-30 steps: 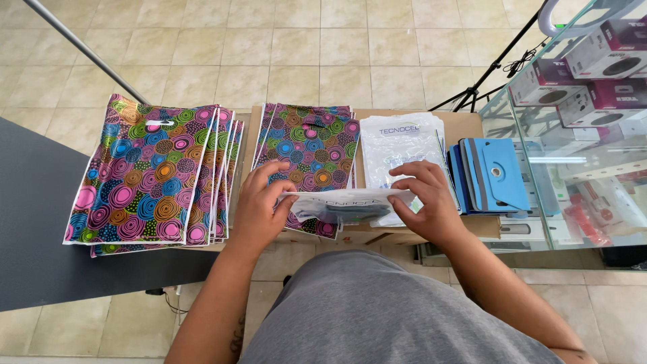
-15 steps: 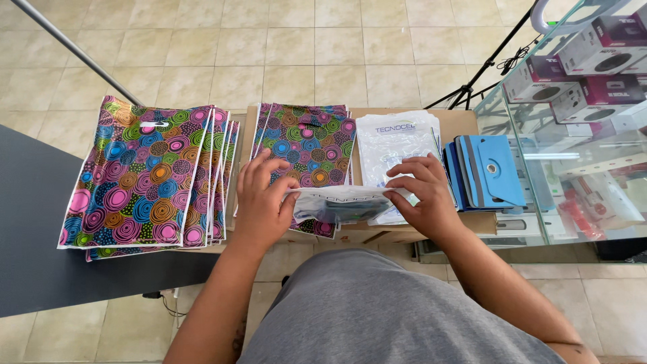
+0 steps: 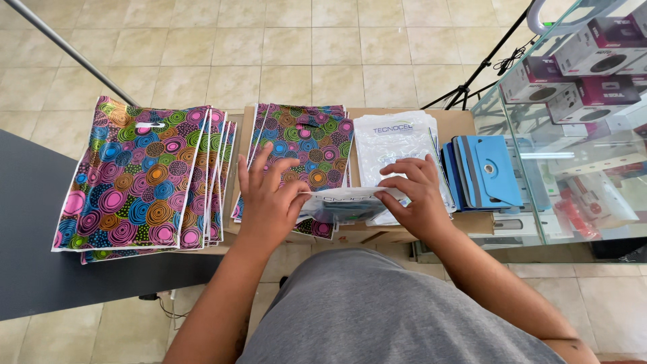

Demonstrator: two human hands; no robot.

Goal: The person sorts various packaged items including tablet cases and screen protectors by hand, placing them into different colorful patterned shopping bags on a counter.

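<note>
From the head camera, you are looking straight down at your own two hands over a narrow brown desk (image 3: 465, 121). Your left hand (image 3: 266, 195) and your right hand (image 3: 414, 195) hold a pale, see-through plastic pouch (image 3: 344, 202) between them, above the near edge of the desk and level with your chest. The left fingers (image 3: 259, 158) are spread and loosely bent, with the thumb and a fingertip pinching the pouch's left end. The right fingers (image 3: 401, 167) are curled and closed on the pouch's right end, thumb underneath.

Under your left hand, a stack of colourful bags (image 3: 310, 145) with swirl patterns lies on the left part of the desk, its near corner showing just below the pouch. Beside it toward the middle, behind your right hand, lies a pile of white packets (image 3: 397, 138), touching the colourful stack along its edge. At the right end of the desk, a row of blue tablet cases (image 3: 485, 172) stands just beside the white pile.

Off the left edge of the desk, a second, larger fan of colourful bags (image 3: 145, 182) rests partly on a dark grey surface (image 3: 30, 269) and reaches to the desk's left edge. To the right stands a glass display case (image 3: 573, 148) with boxes inside. A black tripod (image 3: 482, 71) stands on the beige tiled floor (image 3: 303, 47) beyond the far right corner. Your grey shirt (image 3: 377, 310) fills the bottom of the view.
</note>
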